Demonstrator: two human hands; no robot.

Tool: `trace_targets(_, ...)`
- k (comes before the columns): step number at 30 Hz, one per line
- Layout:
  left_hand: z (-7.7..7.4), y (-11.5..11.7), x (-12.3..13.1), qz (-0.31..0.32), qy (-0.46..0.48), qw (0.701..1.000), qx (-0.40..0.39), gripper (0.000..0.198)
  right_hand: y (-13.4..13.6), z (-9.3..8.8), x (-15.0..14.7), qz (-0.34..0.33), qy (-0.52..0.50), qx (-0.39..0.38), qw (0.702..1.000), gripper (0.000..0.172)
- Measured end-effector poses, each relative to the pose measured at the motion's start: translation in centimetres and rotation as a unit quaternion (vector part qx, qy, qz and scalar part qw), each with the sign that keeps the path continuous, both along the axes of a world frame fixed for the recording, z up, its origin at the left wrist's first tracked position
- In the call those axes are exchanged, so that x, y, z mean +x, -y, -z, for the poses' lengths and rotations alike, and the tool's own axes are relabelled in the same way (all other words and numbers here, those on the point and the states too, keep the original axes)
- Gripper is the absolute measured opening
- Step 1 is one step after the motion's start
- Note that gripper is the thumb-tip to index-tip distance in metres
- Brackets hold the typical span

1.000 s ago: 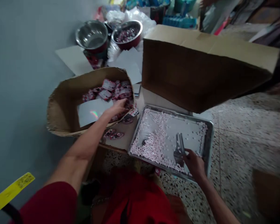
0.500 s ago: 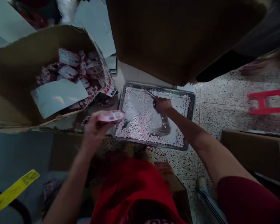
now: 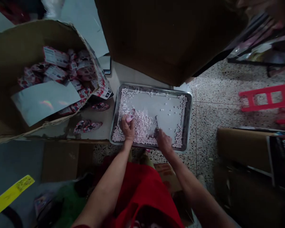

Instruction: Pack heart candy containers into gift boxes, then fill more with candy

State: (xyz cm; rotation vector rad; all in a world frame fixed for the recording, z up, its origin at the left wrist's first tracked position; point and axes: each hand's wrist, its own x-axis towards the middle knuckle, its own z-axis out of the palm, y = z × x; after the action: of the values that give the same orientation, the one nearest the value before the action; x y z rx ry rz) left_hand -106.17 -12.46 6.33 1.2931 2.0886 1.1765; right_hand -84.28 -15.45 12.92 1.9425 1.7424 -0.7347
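Note:
A metal tray (image 3: 189, 120) holds many small pale pink pellets (image 3: 141, 125), heaped thickest at its left and front. Over that heap, my left hand (image 3: 128, 129) is closed around a small, pinkish oval pack (image 3: 131, 115). To the right of the heap, my right hand (image 3: 164, 141) grips a thin metal-edged tool (image 3: 156, 121), low over the tray floor; its exact kind is unclear. Several printed packs (image 3: 87, 126) of red and white lie on the table just left of the tray.
An open cardboard box (image 3: 4, 41) with several printed packs and a white sheet (image 3: 46, 99) stands at left. A big dark carton (image 3: 171, 41) overhangs the tray's far side. A red stool (image 3: 267, 98) is on the speckled floor at right, beyond stacked boxes (image 3: 242, 148).
My left hand has moved right, from beside the tray to over the pellets, and the pack now looks tilted up. My right hand has come nearer me with the tool, toward the heap.

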Motion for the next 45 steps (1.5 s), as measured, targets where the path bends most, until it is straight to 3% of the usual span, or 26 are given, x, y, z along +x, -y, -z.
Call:
trace_targets(5, 1.1, -1.4, 3.8, 0.044, 0.044, 0.998, 0.02, 0.05, -0.6, 2.2, -6.3, 0.047, -0.074, 0.027, 0.996, 0.03)
trace_targets(10, 1.0, -2.6, 6.4, 0.011, 0.179, 0.984, -0.001, 0.048, -1.9, 4.0, -7.0, 0.113, -0.221, 0.093, 0.964, 0.036)
trace_targets(12, 0.0, -3.2, 6.8, -0.005, 0.235, 0.972, -0.015, 0.043, -2.3, 4.8, -6.3, 0.175, -0.305, 0.1, 0.931, 0.039)
trace_targets(15, -2.8, -4.6, 5.5, -0.001, 0.247, 0.968, -0.041, 0.037, -2.6, 4.8, -4.9, 0.294, -0.461, 0.056, 0.836, 0.042)
trace_targets(17, -5.0, -5.8, 3.3, 0.029, 0.19, 0.98, -0.06, 0.038, -2.7, 3.7, -3.7, 0.347, -0.534, 0.018, 0.771, 0.045)
trace_targets(19, -6.9, -7.2, 0.6, 0.069, 0.105, 0.988, -0.085, 0.042, -2.8, 1.6, -2.4, 0.352, -0.567, -0.004, 0.745, 0.045)
trace_targets(21, -8.1, -8.6, -1.9, 0.107, 0.033, 0.988, -0.103, 0.043, -3.1, -1.1, -1.2, 0.33, -0.578, -0.017, 0.746, 0.043)
trace_targets(23, -8.5, -9.7, -3.7, 0.136, 0.022, 0.985, -0.107, 0.04, -3.6, -3.9, -0.4, 0.307, -0.588, -0.034, 0.748, 0.042)
trace_targets(26, -7.9, -10.3, -4.7, 0.151, 0.152, 0.972, -0.093, 0.045, -4.5, -7.0, 0.0, 0.28, -0.607, -0.067, 0.74, 0.041)
trace_targets(28, -7.2, -10.1, -4.6, 0.146, 0.258, 0.952, -0.081, 0.053, -5.0, -8.1, -0.1, 0.277, -0.613, -0.083, 0.735, 0.042)
trace_targets(32, -6.4, -9.4, -3.9, 0.138, 0.362, 0.92, -0.065, 0.055, -5.7, -8.4, 0.1, 0.269, -0.604, -0.089, 0.745, 0.046)
trace_targets(35, -6.3, -9.5, -3.5, 0.056, 0.427, 0.898, -0.087, 0.051, -6.1, -8.1, 0.4, 0.248, -0.597, -0.099, 0.756, 0.046)
trace_targets(39, -6.9, -10.0, -3.6, -0.087, 0.527, 0.824, -0.188, 0.037, -6.5, -7.5, 0.2, 0.232, -0.583, -0.121, 0.769, 0.044)
trace_targets(42, -7.9, -9.8, -3.8, -0.125, 0.569, 0.765, -0.274, 0.033, -6.8, -6.8, -0.5, 0.22, -0.566, -0.127, 0.784, 0.042)
trace_targets(45, -8.6, -9.2, -3.5, -0.152, 0.582, 0.73, -0.326, 0.034, -7.4, -6.0, -1.3, 0.213, -0.553, -0.134, 0.794, 0.041)
